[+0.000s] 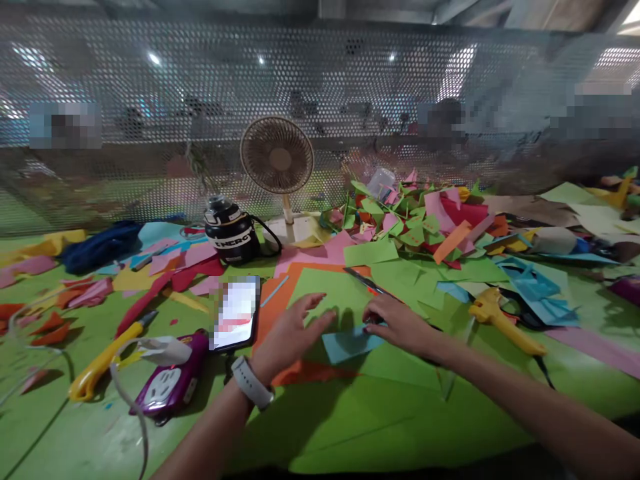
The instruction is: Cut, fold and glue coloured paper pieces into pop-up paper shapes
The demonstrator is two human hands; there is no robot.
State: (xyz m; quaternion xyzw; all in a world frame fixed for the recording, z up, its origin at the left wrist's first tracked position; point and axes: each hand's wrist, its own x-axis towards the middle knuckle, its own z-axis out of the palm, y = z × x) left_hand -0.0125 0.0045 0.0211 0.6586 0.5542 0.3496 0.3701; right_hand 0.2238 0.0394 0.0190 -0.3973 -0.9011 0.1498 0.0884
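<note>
A small light-blue paper piece (350, 345) lies over green paper (325, 283), with an orange sheet (275, 300) partly beneath. My right hand (393, 320) has its fingers curled and pinched on the blue paper's right end. Just beyond its knuckles, a dark slim tool with an orange mark (365, 281) points away to the left; the hand hides its near end, so I cannot tell its kind or whether I touch it. My left hand (295, 333), wearing a light watch at the wrist, hovers left of the blue paper with fingers apart, holding nothing.
Left are a phone (237, 313), a purple power strip (173, 380) with cords, and a yellow-handled tool (107, 357). A black jug (230, 233) and fan (277, 157) stand behind. Paper scraps (415, 220) heap at back right, near a yellow glue gun (505, 323).
</note>
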